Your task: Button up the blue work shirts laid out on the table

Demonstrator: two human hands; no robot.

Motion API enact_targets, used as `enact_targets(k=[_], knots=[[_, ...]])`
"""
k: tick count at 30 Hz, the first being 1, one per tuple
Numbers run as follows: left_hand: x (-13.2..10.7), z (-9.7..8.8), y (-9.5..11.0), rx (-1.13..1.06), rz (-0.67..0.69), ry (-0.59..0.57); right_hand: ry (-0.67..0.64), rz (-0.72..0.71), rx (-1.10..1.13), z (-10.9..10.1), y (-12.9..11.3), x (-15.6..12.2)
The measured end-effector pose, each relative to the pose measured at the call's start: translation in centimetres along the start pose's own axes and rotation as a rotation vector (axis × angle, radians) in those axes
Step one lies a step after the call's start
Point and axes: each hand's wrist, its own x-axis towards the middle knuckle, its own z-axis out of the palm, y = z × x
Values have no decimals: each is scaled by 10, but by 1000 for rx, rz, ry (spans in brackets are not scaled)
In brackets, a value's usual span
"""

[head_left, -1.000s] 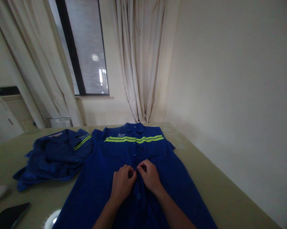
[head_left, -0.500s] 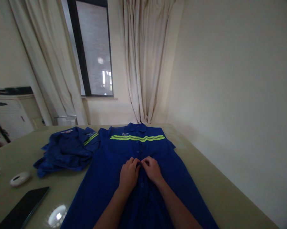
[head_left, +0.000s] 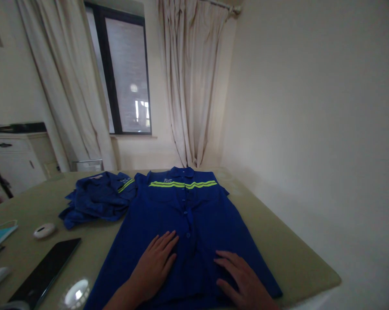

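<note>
A blue work shirt (head_left: 163,209) with yellow-green reflective stripes across its chest lies spread out, front side up, collar at the far end. Buttons run down its middle. On the shirt's lower left part my left hand (head_left: 157,262) rests flat, fingers stretched out and holding nothing. My right hand (head_left: 241,280) is over the lower right part with its fingers apart, also holding nothing; whether it presses on the cloth I cannot tell. A second blue shirt (head_left: 100,198) with a similar stripe lies crumpled to the left, beside the spread one.
On the table (head_left: 272,241), to the left, are a black phone (head_left: 47,271), a small white oval object (head_left: 45,230) and a light-blue face mask (head_left: 2,234). A wall (head_left: 326,150) runs along the right. Curtains (head_left: 191,86) and a window (head_left: 128,73) are behind.
Both hands have let go of the shirt's button front. They have moved apart and nearer to me, with fingers opened. The view has shifted slightly, showing the table's near right corner.
</note>
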Motion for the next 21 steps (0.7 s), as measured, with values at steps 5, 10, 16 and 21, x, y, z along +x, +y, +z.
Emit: enact_targets(k=[5, 10, 16, 21], knots=[[-53, -12, -1, 72, -40, 9, 6, -101, -276, -23, 33, -63], [-68, -10, 2, 129, -161, 71, 99, -12, -314, -11, 39, -61], [-70, -17, 10, 117, -243, 113, 198, -6, -311, -4, 35, -57], [-64, -22, 15, 85, -255, 156, 241, -30, -353, 1, 42, -60]])
